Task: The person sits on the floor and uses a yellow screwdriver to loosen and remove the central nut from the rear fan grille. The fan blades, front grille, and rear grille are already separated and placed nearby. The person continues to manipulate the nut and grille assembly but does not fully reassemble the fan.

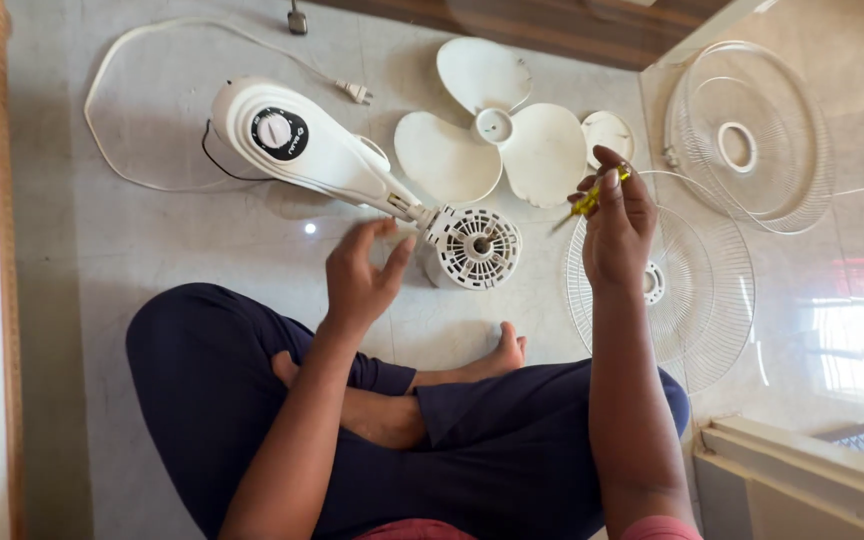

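Floor: pale stone tiles [152, 250], with a person seated cross-legged on them in dark trousers and the parts of a dismantled fan spread out in front.
Fan body: white, lying on its side [297, 145]; its long axis runs from the dial end at the upper left down to the motor end at the lower right, straight toward the person's lap.
Guards: two round wire grilles, one [752, 140] at the far right, the other [692, 290] flat on the floor partly under the right forearm.
Blade: a white three-lobed fan blade [492, 130] lies beyond the motor, well apart from both hands.
Motor housing: the round, slotted white housing [474, 247] with its shaft faces up, between the two hands and nearer the left one.
Cord: a white cable [132, 60] loops off to the far left and ends in a plug [356, 93].
Left hand: [364, 278] open with fingers loosely spread, holding nothing, just beside the neck of the fan body and left of the housing.
Right hand: [614, 230] raised and pinched shut round a small yellow-handled screwdriver [588, 200]; its tip slants down and leftward toward the housing.
Key relation: the housing lies left of and slightly below the tool's tip, with a clear gap between them.
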